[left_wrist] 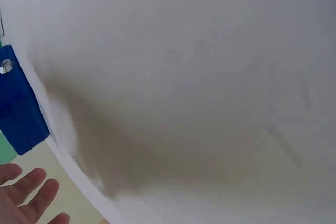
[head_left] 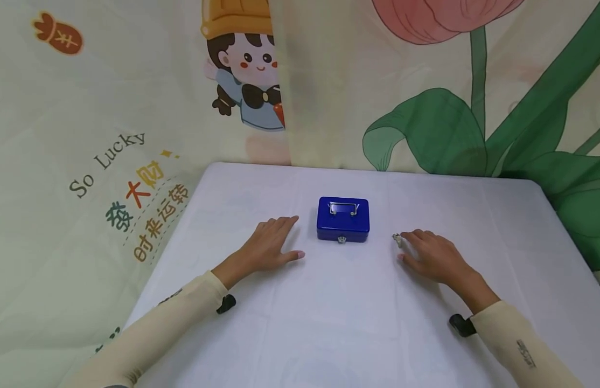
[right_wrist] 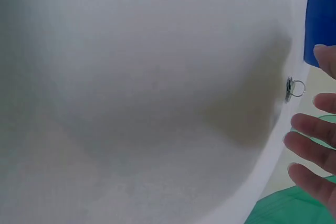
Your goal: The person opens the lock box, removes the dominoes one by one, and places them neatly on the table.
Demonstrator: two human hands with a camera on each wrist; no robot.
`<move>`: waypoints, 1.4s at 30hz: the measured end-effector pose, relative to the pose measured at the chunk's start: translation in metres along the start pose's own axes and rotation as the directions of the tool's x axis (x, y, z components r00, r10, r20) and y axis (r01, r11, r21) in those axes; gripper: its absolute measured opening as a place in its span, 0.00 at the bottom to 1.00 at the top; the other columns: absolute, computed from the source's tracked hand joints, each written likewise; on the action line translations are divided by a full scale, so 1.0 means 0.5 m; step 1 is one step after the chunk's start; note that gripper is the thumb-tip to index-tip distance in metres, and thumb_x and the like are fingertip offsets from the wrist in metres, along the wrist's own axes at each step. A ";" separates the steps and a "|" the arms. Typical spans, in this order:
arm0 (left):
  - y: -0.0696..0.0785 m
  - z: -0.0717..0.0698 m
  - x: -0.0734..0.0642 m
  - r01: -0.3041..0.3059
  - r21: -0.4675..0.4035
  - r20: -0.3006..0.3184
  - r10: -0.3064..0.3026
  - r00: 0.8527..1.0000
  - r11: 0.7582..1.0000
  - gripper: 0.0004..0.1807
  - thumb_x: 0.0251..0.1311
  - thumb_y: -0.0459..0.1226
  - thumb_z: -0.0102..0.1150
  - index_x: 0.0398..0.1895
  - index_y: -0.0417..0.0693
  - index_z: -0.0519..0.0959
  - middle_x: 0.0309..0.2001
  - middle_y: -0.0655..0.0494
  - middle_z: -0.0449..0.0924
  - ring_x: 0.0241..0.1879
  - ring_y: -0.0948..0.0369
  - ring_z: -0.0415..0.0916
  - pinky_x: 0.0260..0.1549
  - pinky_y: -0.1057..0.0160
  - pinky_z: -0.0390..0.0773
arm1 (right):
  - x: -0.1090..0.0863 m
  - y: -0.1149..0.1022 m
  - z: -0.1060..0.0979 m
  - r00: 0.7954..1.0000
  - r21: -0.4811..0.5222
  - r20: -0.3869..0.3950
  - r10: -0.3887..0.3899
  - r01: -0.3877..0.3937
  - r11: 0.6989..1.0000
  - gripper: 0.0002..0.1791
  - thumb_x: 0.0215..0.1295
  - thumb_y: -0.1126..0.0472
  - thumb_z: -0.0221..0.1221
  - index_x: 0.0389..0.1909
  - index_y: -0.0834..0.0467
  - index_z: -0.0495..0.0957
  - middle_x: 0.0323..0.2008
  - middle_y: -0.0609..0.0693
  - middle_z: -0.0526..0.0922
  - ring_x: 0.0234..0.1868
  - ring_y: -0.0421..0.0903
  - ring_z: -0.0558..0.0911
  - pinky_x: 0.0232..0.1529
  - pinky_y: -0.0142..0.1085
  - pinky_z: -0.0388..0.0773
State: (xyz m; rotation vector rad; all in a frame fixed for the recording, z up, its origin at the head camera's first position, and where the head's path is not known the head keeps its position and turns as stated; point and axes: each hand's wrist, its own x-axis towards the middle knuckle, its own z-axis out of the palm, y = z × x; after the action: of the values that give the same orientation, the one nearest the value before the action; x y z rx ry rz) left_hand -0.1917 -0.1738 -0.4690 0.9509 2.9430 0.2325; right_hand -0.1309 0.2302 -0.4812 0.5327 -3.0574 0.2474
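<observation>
A small blue metal cash box (head_left: pixel 343 220) sits on the white table, its wire handle folded on the lid and a silver lock (head_left: pixel 342 240) on its front. My left hand (head_left: pixel 270 245) is spread to the left of the box, apart from it and holding nothing. To the box's right lie small keys on a ring (head_left: pixel 397 240). Fingers and thumb parted, my right hand (head_left: pixel 433 254) hovers by the keys. In the right wrist view the key ring (right_wrist: pixel 289 88) stands clear of the fingertips (right_wrist: pixel 299 121). The left wrist view shows the box's corner (left_wrist: pixel 23 108) beyond the left fingers (left_wrist: pixel 39 195).
A white cloth covers the table (head_left: pixel 300 323). Behind it hangs a printed curtain (head_left: pixel 324 97) with a cartoon figure, a pink flower and green leaves. Dark wrist cameras (head_left: pixel 225 304) show at both cuffs.
</observation>
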 end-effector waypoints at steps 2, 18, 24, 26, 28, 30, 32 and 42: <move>0.001 -0.003 0.019 -0.001 -0.008 0.000 0.001 1.000 1.000 0.52 0.61 0.66 0.56 0.78 0.44 0.56 0.71 0.42 0.67 0.67 0.45 0.68 0.62 0.42 0.69 | 0.006 0.005 0.002 1.000 0.001 0.005 -0.015 0.015 1.000 0.27 0.66 0.52 0.65 0.62 0.61 0.76 0.53 0.61 0.83 0.52 0.59 0.83 0.49 0.55 0.82; 0.006 0.007 0.115 0.002 -0.076 0.013 -0.001 1.000 0.997 0.58 0.58 0.66 0.60 0.79 0.41 0.50 0.72 0.40 0.65 0.68 0.44 0.66 0.64 0.42 0.67 | 0.039 0.038 0.026 0.983 0.011 -0.078 -0.169 0.170 0.985 0.18 0.64 0.71 0.64 0.55 0.58 0.81 0.51 0.54 0.85 0.50 0.53 0.85 0.49 0.47 0.84; 0.015 0.015 0.142 0.005 -0.088 0.025 -0.003 1.000 0.996 0.59 0.57 0.65 0.62 0.79 0.38 0.49 0.72 0.39 0.64 0.69 0.43 0.66 0.64 0.41 0.68 | 0.046 0.048 0.036 0.977 -0.026 -0.079 -0.196 0.194 0.981 0.20 0.62 0.72 0.65 0.56 0.58 0.82 0.49 0.56 0.84 0.49 0.53 0.84 0.49 0.46 0.84; 0.019 0.016 0.148 -0.002 -0.085 0.019 0.003 1.000 0.996 0.59 0.57 0.65 0.62 0.79 0.37 0.50 0.72 0.38 0.65 0.68 0.43 0.66 0.64 0.41 0.68 | 0.049 0.051 0.038 0.978 -0.040 -0.077 -0.196 0.193 0.980 0.21 0.62 0.72 0.65 0.57 0.59 0.82 0.49 0.56 0.84 0.48 0.53 0.84 0.49 0.45 0.84; 0.022 0.017 0.153 -0.005 -0.081 0.014 0.007 1.000 0.997 0.59 0.57 0.65 0.63 0.79 0.37 0.50 0.72 0.38 0.65 0.68 0.42 0.66 0.63 0.41 0.69 | 0.055 0.054 0.040 0.980 -0.055 -0.063 -0.190 0.187 0.981 0.21 0.63 0.71 0.65 0.57 0.59 0.82 0.49 0.56 0.84 0.48 0.52 0.84 0.48 0.44 0.85; 0.024 0.018 0.159 -0.007 -0.077 0.014 0.008 1.000 0.997 0.59 0.57 0.65 0.62 0.79 0.37 0.50 0.72 0.38 0.65 0.68 0.43 0.66 0.64 0.41 0.69 | 0.063 0.056 0.041 0.980 -0.071 -0.050 -0.192 0.188 0.980 0.20 0.64 0.70 0.65 0.57 0.60 0.82 0.49 0.56 0.83 0.47 0.51 0.84 0.48 0.43 0.85; 0.027 0.018 0.164 -0.004 -0.080 0.017 0.005 1.000 0.997 0.59 0.58 0.65 0.62 0.79 0.37 0.50 0.72 0.38 0.65 0.69 0.43 0.66 0.65 0.41 0.68 | 0.070 0.059 0.041 0.979 -0.090 -0.044 -0.198 0.194 0.977 0.20 0.64 0.70 0.65 0.57 0.60 0.82 0.47 0.55 0.83 0.44 0.50 0.84 0.46 0.41 0.85; 0.037 0.025 0.183 -0.006 -0.101 0.036 0.010 0.999 0.995 0.58 0.59 0.65 0.62 0.79 0.37 0.50 0.73 0.39 0.64 0.70 0.43 0.64 0.67 0.41 0.66 | 0.090 0.068 0.038 0.973 -0.115 -0.064 -0.221 0.213 0.970 0.17 0.61 0.69 0.68 0.52 0.63 0.84 0.40 0.53 0.83 0.38 0.45 0.84 0.42 0.35 0.85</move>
State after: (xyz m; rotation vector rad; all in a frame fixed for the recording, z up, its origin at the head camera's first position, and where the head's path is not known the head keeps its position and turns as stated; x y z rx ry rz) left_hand -0.2544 -0.1040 -0.4777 0.9435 2.8643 0.3561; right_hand -0.1847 0.2439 -0.5026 0.8225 -2.8859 0.0937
